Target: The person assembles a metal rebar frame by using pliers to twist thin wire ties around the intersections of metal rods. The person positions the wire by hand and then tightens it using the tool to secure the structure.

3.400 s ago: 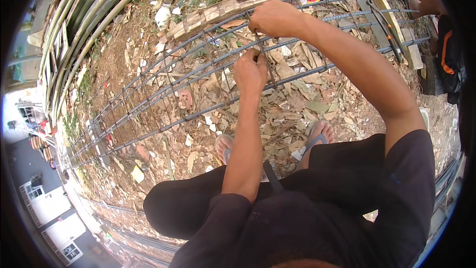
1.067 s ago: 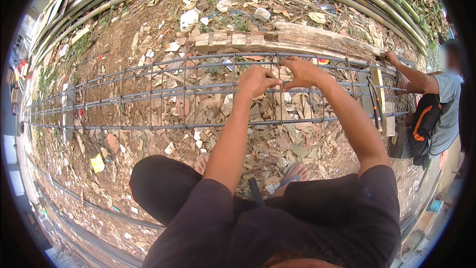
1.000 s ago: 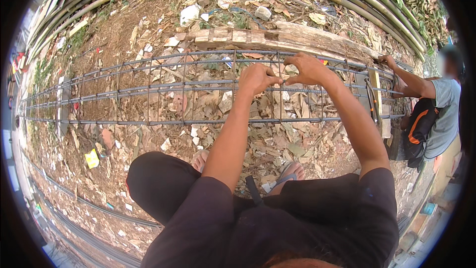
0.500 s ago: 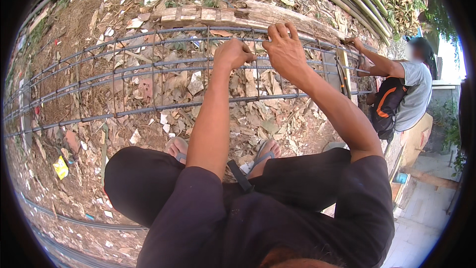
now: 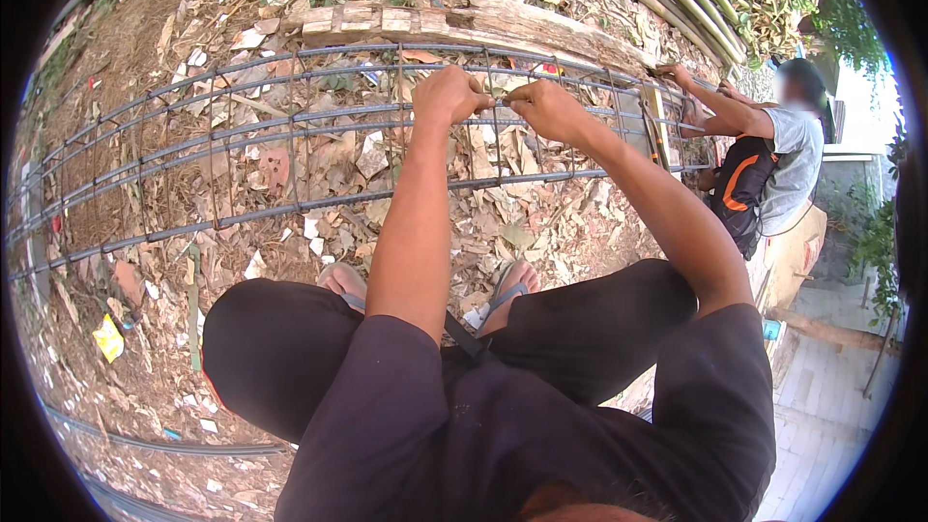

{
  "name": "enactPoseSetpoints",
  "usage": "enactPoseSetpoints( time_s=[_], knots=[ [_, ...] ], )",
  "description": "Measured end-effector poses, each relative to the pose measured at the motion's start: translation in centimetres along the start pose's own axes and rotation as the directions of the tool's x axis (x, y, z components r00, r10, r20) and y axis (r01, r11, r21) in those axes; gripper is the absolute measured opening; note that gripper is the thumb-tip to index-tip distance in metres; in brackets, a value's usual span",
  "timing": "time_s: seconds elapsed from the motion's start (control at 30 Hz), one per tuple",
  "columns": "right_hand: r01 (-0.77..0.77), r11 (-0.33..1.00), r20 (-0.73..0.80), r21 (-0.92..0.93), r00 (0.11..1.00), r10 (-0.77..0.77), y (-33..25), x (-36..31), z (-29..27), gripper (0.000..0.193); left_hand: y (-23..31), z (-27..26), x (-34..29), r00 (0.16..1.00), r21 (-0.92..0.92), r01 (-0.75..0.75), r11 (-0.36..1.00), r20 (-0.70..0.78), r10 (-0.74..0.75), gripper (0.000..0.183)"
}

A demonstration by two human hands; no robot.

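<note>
Item: rebar cage (image 5: 497,182), lying crosswise beneath both hands. Item: left hand (image 5: 447,97), bunching its fingers narrow by an upright stirrup (image 5: 499,150). Item: right hand (image 5: 553,110), also narrow, facing it, presumably so that both are reaching one crossing; whether either is gripping wire or bar, I cannot tell. Change: against the frame before, the right hand is no longer spreading its fingers; I am finding it nearer the left.

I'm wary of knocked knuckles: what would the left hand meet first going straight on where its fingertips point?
Probably the thin crosswise bar of the steel cage, beside the tips of the left hand, then the right hand; depth there is hard to judge.
</note>
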State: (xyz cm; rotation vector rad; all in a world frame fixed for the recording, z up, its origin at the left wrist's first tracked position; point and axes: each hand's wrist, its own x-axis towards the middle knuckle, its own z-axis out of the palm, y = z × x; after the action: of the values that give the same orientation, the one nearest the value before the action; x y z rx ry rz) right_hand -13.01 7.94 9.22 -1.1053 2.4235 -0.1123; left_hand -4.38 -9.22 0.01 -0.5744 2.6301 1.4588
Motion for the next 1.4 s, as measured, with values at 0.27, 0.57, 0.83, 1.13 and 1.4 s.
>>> enactPoseSetpoints(
  time_s=[0.27,0.57,0.83,1.13,1.4],
  knots=[
    [0.142,0.86,-0.048,-0.491,0.981,-0.189,-1.8,-1.5,1.2,0.019,-0.1,0.6,0.0,0.999,0.001,0.008,1.0,-0.049,-0.008,0.025],
    [0.438,0.696,0.088,-0.569,0.874,-0.478,-2.5,6.0,-3.9,0.017,-0.1,0.8,0.6,0.999,-0.034,0.05,0.998,-0.019,-0.05,0.024],
    [0.25,0.827,0.184,-0.504,0.966,-0.18,-0.8,7.6,-4.5,0.023,0.3,0.5,0.4,0.999,-0.015,0.048,0.999,-0.013,-0.048,0.028],
    [0.332,0.929,0.365,-0.166,0.895,-0.255,0.8,3.5,-2.2,0.027,0.2,0.5,0.5,0.999,-0.01,0.049,0.999,0.019,-0.049,0.03],
    [0.225,0.968,-0.099,0.114,0.972,-0.215,4.5,-2.0,-6.4,0.042,0.3,1.0,2.6,0.985,-0.117,0.172,0.978,0.051,-0.167,0.07]
  ],
)
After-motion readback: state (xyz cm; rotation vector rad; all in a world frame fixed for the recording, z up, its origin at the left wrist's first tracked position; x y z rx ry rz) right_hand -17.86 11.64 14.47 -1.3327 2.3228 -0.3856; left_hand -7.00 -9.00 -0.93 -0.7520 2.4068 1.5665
